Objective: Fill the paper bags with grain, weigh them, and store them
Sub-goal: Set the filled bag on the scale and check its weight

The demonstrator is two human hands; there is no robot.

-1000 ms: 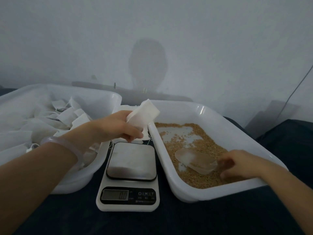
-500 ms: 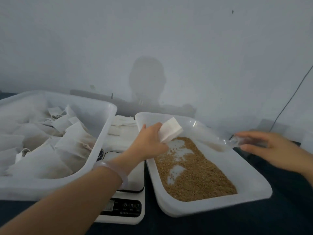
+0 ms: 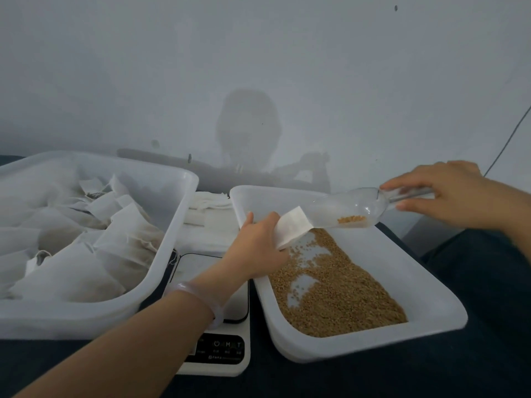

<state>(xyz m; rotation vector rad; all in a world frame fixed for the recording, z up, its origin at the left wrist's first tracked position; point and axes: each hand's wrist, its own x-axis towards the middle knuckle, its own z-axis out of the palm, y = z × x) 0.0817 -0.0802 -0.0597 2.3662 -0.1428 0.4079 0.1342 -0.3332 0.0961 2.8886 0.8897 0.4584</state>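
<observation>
A pale wall (image 3: 258,67) stands behind a dark surface (image 3: 474,354). Well left of the left hand (image 3: 255,248), a white tub (image 3: 161,271) holds filled bags (image 3: 71,268). Under the left wrist, which wears a bracelet (image 3: 201,294), sits a scale (image 3: 218,351). Beyond the scale lies a stack of flat bags (image 3: 209,208). The left hand grips one bag (image 3: 293,228), fingers curled round its lower end. It holds the bag tilted above the far left part of the tray (image 3: 373,346), mouth up and to the right. Grain (image 3: 330,294) covers much of the tray floor below and right of this hand. A clear scoop (image 3: 344,211) meets the bag's mouth and carries a little grain in its bowl. The right hand (image 3: 448,196), at the far right of the tray, pinches the scoop's handle between thumb and fingers.
</observation>
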